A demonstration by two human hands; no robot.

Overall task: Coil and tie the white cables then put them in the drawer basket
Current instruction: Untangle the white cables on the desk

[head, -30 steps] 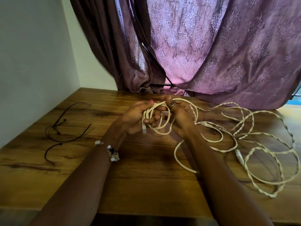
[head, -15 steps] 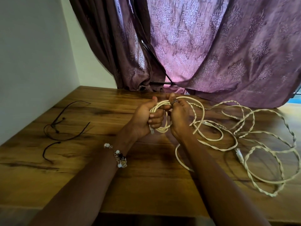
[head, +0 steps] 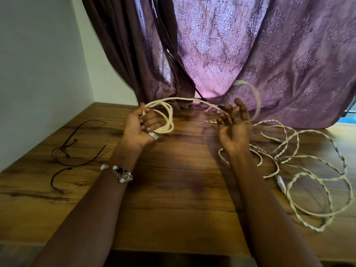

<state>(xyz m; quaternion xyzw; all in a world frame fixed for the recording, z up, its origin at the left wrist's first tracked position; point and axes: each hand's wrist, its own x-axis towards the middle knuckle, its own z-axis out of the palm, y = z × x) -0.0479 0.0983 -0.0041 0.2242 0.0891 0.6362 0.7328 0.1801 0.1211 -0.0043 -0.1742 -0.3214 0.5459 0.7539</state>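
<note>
My left hand [head: 139,125] grips a small coil of white cable [head: 167,120] above the wooden table, with a plug end poking out below the palm. From the coil a strand runs right across the loosely bent fingers of my right hand [head: 234,125], palm up, then arcs up and over behind it, blurred. The rest of the white cables [head: 308,170], partly twisted together, lie in loose loops on the table at the right. No drawer basket is in view.
A thin black cord [head: 77,151] lies on the wooden table [head: 173,189] at the left. A purple curtain [head: 240,54] hangs along the back edge, and a white wall closes the left side.
My hands were together on the coil; now they have moved apart. The right hand has swung right and opened, drawing a length of cable out, with a loop whipping up behind it.
</note>
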